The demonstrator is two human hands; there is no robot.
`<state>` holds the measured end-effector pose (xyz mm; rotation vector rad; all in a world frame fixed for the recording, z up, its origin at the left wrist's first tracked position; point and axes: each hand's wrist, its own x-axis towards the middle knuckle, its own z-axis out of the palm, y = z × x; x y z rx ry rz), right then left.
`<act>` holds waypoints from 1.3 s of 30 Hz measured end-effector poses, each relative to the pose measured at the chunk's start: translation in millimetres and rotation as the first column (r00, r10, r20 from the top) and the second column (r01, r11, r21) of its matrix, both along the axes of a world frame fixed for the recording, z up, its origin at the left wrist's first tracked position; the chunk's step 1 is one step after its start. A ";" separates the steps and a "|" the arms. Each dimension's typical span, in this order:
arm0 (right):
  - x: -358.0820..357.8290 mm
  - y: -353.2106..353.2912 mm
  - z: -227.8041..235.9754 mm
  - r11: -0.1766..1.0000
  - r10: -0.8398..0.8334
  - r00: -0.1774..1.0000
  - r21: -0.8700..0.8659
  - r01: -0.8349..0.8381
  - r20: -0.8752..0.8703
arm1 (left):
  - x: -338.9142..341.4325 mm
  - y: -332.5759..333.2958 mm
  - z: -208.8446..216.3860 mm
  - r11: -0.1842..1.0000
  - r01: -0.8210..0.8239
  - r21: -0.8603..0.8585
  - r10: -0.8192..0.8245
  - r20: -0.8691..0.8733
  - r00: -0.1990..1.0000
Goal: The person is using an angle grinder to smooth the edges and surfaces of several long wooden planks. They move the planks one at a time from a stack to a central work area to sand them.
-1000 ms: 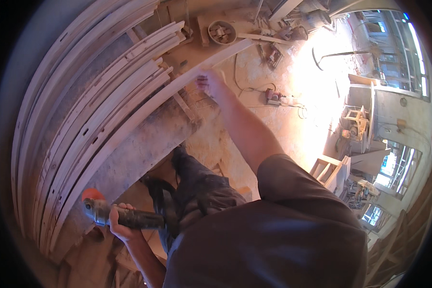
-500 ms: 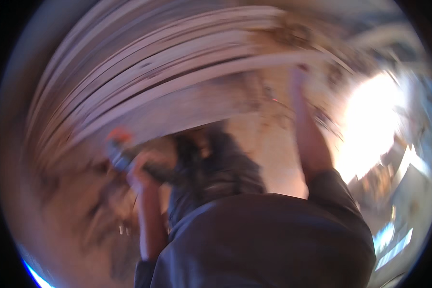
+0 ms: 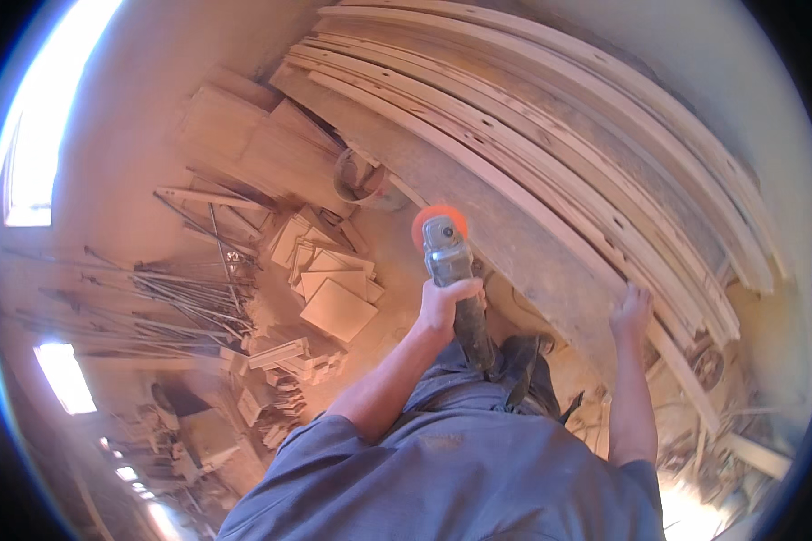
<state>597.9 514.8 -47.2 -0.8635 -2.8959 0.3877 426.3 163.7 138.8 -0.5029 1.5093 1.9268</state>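
Note:
My left hand (image 3: 449,305) is wrapped round the body of a grey angle grinder (image 3: 451,263). An orange disc (image 3: 423,223) at the grinder's head shows smooth and blurred; the head is over the near edge of the workbench, and I cannot tell if it touches. Fingers of my right hand (image 3: 632,313) are closed over the near edge of a long wooden plank (image 3: 681,370), toward its right end. That plank lies along the front of several others on the bench. The palm and thumb are partly hidden.
The dusty bench top (image 3: 523,261) runs diagonally before me. On the floor to the left are a bucket (image 3: 363,183), stacked thin boards (image 3: 338,307), small wood blocks (image 3: 284,356) and a heap of metal rods (image 3: 185,293). A grinder cord or strap hangs by my legs.
The view has turned and sharpened from a blur. The grinder, still in my left hand, now appears nearer the middle, by the bench edge. My right hand still meets the plank.

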 end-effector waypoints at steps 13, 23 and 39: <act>-85.8 -58.2 6.2 0.982 0.181 0.912 -0.120 -0.146 0.368 | -158.7 -119.9 -44.8 0.939 -0.327 0.104 0.310 0.152 0.938; -167.5 -91.0 48.7 0.809 0.248 0.888 -0.586 0.030 0.387 | -254.1 -184.5 -42.2 0.897 -0.441 0.040 0.434 0.118 0.893; -138.9 -83.7 126.6 0.430 0.359 0.921 -0.903 -0.022 0.149 | -176.3 -181.0 1.3 0.760 -0.637 0.127 0.648 -0.074 0.758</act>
